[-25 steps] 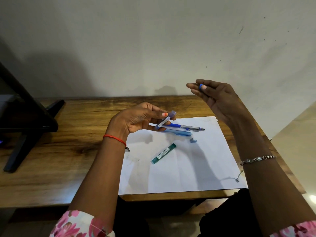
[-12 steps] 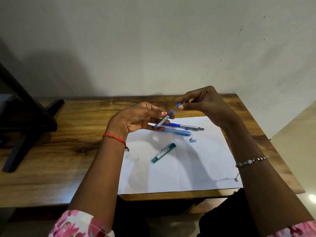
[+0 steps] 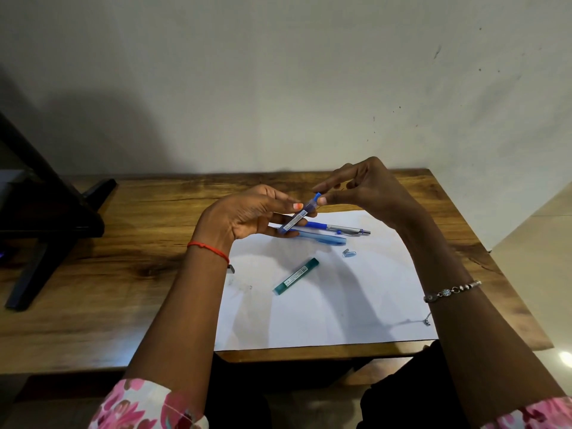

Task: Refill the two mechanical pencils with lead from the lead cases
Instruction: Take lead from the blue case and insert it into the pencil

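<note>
Gripping the slim clear-blue plastic lead case [image 3: 297,216] tilted cap-up in our left hand [image 3: 247,218] — likely so nothing spills — we pinch its small blue cap [image 3: 316,198] with our right hand [image 3: 368,193], just above the two blue mechanical pencils [image 3: 322,238] on the wooden desk [image 3: 123,274].

**Both hands at the blue lead case**

I see the left hand [image 3: 247,218] gripping the blue lead case [image 3: 298,216] above the counter [image 3: 108,274], its top tilted toward one o'clock. The right hand [image 3: 368,193] pinches the blue cap [image 3: 316,198] at that end. At twelve o'clock on the white paper [image 3: 325,311] lie the dark blue pencil [image 3: 337,227] and the light blue pencil [image 3: 322,238], side by side. A teal lead case [image 3: 295,276] lies mid-sheet, with a small loose cap [image 3: 349,252] at its two o'clock.
</note>
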Available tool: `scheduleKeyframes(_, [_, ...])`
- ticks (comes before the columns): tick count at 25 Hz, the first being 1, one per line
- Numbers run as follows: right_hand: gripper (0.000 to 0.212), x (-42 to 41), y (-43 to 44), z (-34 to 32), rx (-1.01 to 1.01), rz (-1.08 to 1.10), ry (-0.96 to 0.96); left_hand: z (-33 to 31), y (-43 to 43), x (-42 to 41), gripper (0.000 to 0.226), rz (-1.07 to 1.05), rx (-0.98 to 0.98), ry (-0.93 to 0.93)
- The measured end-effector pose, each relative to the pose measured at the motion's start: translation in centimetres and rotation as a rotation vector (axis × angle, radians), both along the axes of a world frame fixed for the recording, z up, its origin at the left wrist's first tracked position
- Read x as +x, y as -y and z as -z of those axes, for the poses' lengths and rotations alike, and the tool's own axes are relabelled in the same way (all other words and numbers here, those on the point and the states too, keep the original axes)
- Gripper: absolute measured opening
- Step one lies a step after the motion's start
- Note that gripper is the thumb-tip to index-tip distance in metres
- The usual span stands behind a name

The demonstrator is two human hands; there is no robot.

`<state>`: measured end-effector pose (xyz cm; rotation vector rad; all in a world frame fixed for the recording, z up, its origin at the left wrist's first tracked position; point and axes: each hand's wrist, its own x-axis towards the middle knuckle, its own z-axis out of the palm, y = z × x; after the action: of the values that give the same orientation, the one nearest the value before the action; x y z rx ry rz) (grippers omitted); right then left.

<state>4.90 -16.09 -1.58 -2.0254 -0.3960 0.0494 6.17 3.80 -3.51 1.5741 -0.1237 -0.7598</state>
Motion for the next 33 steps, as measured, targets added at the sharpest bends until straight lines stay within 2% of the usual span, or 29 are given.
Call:
scheduleKeyframes(10, [0.027, 0.23, -0.05, 0.23, -0.017, 0.005, 0.020, 0.05, 0.14, -0.02, 0.016, -0.010, -0.008, -0.034])
scheduleKeyframes(22, [0.028, 0.33, -0.26, 0.38, -0.060, -0.024, 0.007, 0.46, -0.08, 0.19, 0.028, 0.006, -0.029, -0.064])
scheduleKeyframes(26, [0.024, 0.32, -0.22, 0.48, -0.058, -0.030, 0.014, 0.34, 0.15, 0.05, 0.017, -0.024, -0.041, -0.082])
scheduleKeyframes(33, [0.024, 0.09, -0.15, 0.08, -0.071, 0.004, 0.006, -0.13, 0.19, -0.03, 0.021, -0.034, -0.033, -0.088])
